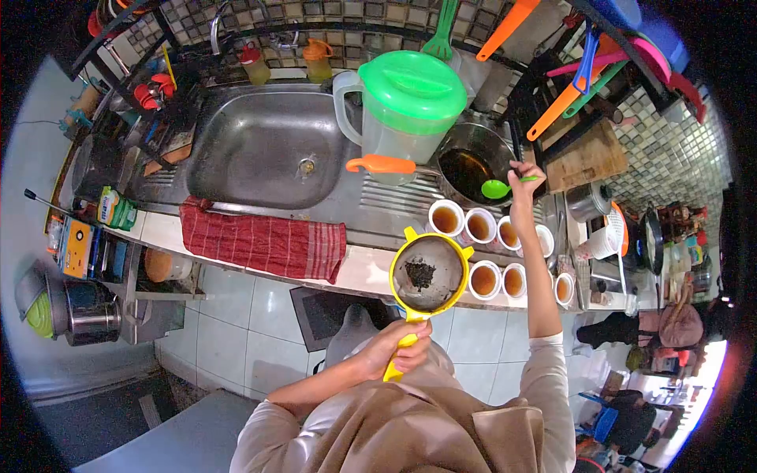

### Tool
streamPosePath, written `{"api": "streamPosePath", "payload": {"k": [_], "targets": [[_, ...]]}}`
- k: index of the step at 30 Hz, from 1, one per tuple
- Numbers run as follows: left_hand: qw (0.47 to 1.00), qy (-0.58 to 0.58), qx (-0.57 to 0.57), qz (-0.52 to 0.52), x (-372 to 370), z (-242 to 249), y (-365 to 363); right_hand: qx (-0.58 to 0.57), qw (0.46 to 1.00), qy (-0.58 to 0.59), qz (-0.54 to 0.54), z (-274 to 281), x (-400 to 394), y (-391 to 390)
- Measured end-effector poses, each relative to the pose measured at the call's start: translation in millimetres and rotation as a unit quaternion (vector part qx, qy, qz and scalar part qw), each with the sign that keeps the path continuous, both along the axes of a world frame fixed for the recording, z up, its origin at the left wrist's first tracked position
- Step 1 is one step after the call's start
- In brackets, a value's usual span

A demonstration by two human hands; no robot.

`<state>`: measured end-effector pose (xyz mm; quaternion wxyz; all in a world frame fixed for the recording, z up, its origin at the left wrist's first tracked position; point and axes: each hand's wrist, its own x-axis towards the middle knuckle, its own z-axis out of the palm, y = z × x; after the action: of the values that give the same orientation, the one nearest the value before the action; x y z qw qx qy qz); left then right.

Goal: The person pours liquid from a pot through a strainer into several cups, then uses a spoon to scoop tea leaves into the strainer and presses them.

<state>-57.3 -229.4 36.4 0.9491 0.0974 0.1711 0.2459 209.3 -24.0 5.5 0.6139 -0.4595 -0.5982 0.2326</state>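
My left hand (394,348) is wrapped round the handle of a yellow strainer (464,277), held in front of my body by the counter's edge. Dark wet tea leaves (420,273) lie in its mesh. Over at the pot, my right hand (526,189) grips a green spoon (496,189), whose bowl is at the pot's near rim. The metal pot (450,183) has dark brown liquid in it. Several white cups (484,293) with amber-brown liquid stand in two rows below my right forearm, which hides part of them.
A clear pitcher (402,118) with a green lid stands left of the pot, an orange handle (381,164) before it. The steel sink (260,150) is further left. A red checked cloth (260,244) hangs over the counter edge. Utensils (564,106) hang at upper right.
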Motion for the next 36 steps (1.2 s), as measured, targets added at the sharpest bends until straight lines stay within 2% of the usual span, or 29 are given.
{"api": "streamPosePath", "payload": {"k": [3, 5, 6, 7, 10, 11, 13, 17, 19, 22, 25, 29, 33, 35, 36], "targets": [[1.000, -0.025, 0.010, -0.001, 4, 6, -1, -0.036, 0.998, -0.042, -0.003, -12, 10, -1], [0.999, -0.044, 0.016, 0.001, 10, 12, -1, -0.075, 0.982, -0.163, -0.065, -12, 16, -3], [0.998, -0.047, 0.029, -0.003, 14, 18, 1, -0.087, 0.957, -0.259, -0.096, -11, 20, -7], [0.998, -0.049, 0.041, -0.007, 17, 21, 2, -0.087, 0.957, -0.260, -0.094, -14, 23, -9], [0.995, -0.074, 0.065, 0.001, 29, 22, 2, -0.020, 0.917, -0.370, -0.148, -22, 33, -13], [0.993, -0.080, 0.083, 0.008, 32, 22, 1, -0.020, 0.917, -0.370, -0.149, -20, 33, -14], [0.992, -0.093, 0.091, -0.004, 32, 20, 2, -0.143, 0.946, -0.270, -0.108, -17, 32, -18], [0.994, -0.067, 0.081, -0.015, 30, 18, 3, -0.123, 0.943, -0.284, -0.126, -25, 36, -17], [0.995, -0.061, 0.073, -0.017, 28, 11, 4, -0.157, 0.953, -0.238, -0.102, -27, 37, -16], [0.999, -0.028, 0.042, -0.004, 24, 5, 4, -0.119, 0.966, -0.212, -0.087, -28, 34, -16], [0.999, -0.031, -0.006, -0.011, 16, -12, 6, -0.136, 0.963, -0.206, -0.108, -24, 31, -16], [0.998, -0.001, -0.057, -0.014, 6, -25, 8, -0.154, 0.954, -0.232, -0.113, -22, 31, -17], [0.998, 0.017, -0.061, 0.003, 4, -32, 7, -0.137, 0.958, -0.226, -0.112, -29, 31, -17], [0.997, 0.005, -0.071, -0.008, 4, -36, 8, -0.122, 0.960, -0.227, -0.105, -24, 26, -18], [0.996, -0.006, -0.083, -0.019, 3, -38, 8, -0.150, 0.955, -0.231, -0.113, -20, 23, -20]]}}
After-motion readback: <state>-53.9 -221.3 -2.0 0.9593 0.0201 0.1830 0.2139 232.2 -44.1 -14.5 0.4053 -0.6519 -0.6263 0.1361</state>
